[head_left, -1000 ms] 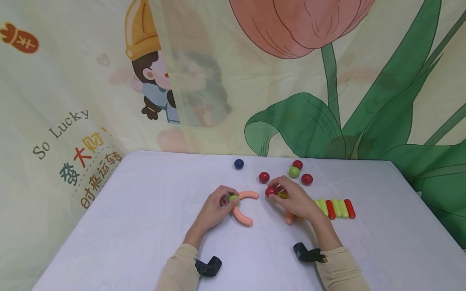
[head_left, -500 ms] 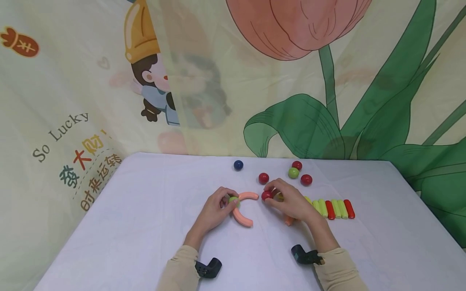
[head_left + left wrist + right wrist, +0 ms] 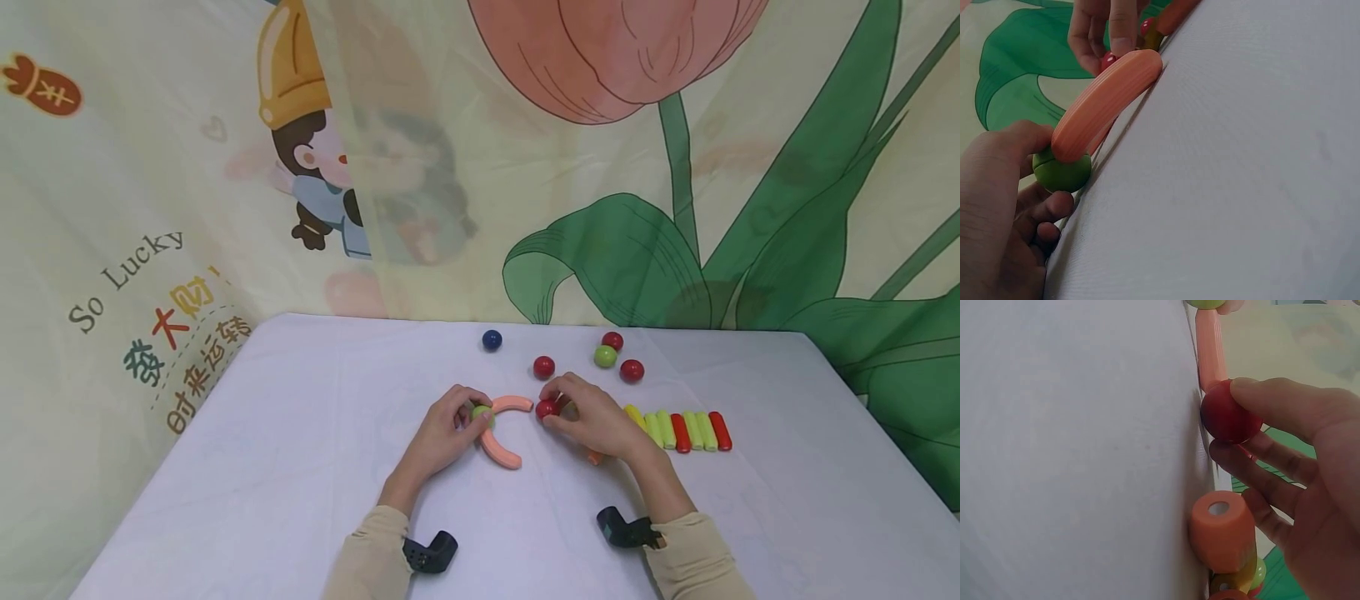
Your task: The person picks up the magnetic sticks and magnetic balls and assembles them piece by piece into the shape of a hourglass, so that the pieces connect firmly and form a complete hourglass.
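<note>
My left hand (image 3: 467, 412) pinches a green ball (image 3: 480, 412) where two salmon curved pieces meet, one arcing right (image 3: 512, 403) and one running toward me (image 3: 501, 450). In the left wrist view the green ball (image 3: 1061, 172) sits under the curved piece (image 3: 1107, 103). My right hand (image 3: 553, 405) pinches a red ball (image 3: 545, 409) right at the free end of the upper curved piece. In the right wrist view the red ball (image 3: 1229, 415) touches that piece's tip (image 3: 1211, 347), and an orange tube (image 3: 1221, 531) lies under the palm.
Loose balls lie farther back on the white table (image 3: 300, 467): a blue ball (image 3: 491, 339), a nearer red ball (image 3: 543, 367), a green ball (image 3: 605, 357) and two more red ones. A row of yellow, green and red sticks (image 3: 678, 432) lies right of my right hand.
My right hand has slid left with the red ball, up to the end of the upper curved piece, uncovering the yellow stick. The left hand has stayed put.
</note>
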